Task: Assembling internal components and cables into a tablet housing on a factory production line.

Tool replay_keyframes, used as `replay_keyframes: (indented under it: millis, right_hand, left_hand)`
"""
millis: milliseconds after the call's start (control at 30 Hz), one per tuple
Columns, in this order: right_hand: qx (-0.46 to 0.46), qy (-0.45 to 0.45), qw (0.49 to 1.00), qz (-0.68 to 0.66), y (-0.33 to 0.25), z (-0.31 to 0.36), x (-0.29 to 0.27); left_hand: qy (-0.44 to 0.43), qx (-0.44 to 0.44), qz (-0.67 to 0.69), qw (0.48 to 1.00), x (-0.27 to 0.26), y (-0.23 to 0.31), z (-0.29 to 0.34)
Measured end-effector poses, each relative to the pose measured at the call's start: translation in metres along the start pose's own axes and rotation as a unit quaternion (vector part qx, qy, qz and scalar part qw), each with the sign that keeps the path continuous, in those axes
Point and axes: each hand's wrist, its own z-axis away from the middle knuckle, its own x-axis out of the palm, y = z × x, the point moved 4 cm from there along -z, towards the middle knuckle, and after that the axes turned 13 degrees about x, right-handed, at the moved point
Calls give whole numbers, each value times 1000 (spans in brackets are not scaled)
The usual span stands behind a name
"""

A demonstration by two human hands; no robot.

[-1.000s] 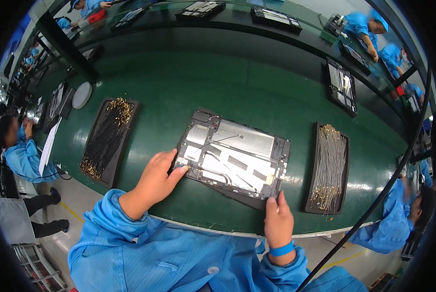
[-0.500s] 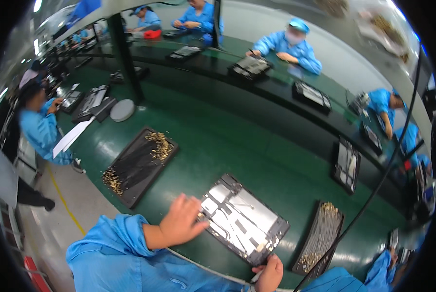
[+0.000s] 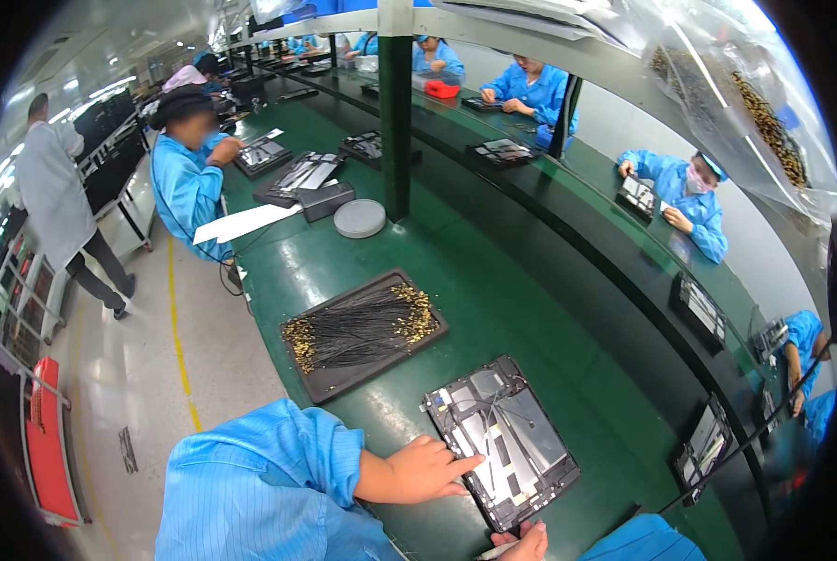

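A flat dark device panel [image 3: 503,439] with grey metal plates and thin wires lies on the green bench in front of me. My left hand [image 3: 423,467] rests flat on its near left edge, fingers stretched over the panel. My right hand [image 3: 523,542] shows only as fingertips at the bottom edge, touching the panel's near corner. Both arms wear blue sleeves.
A black tray [image 3: 362,332] of thin black cables with gold ends sits left of the panel. Farther up the bench [image 3: 493,309] are a round white lid [image 3: 360,218], a green post [image 3: 395,122], and several seated workers in blue. A person stands in the aisle [image 3: 58,206].
The view has swung left and up along the line. The panel now sits low and right in the picture, and my right hand has slid almost out of view. Both hands stay on the panel.
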Motion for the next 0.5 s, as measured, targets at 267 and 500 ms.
replay_keyframes:
  millis: [267,500]
  right_hand:
    - [-6,-1,998,-62,8,-13,-5]
    - [-2,36,999,3,18,-20,1]
  left_hand:
    - [37,-13,-54,998,17,-20,-46]
    - [19,-133,-105,985,18,-102,-157]
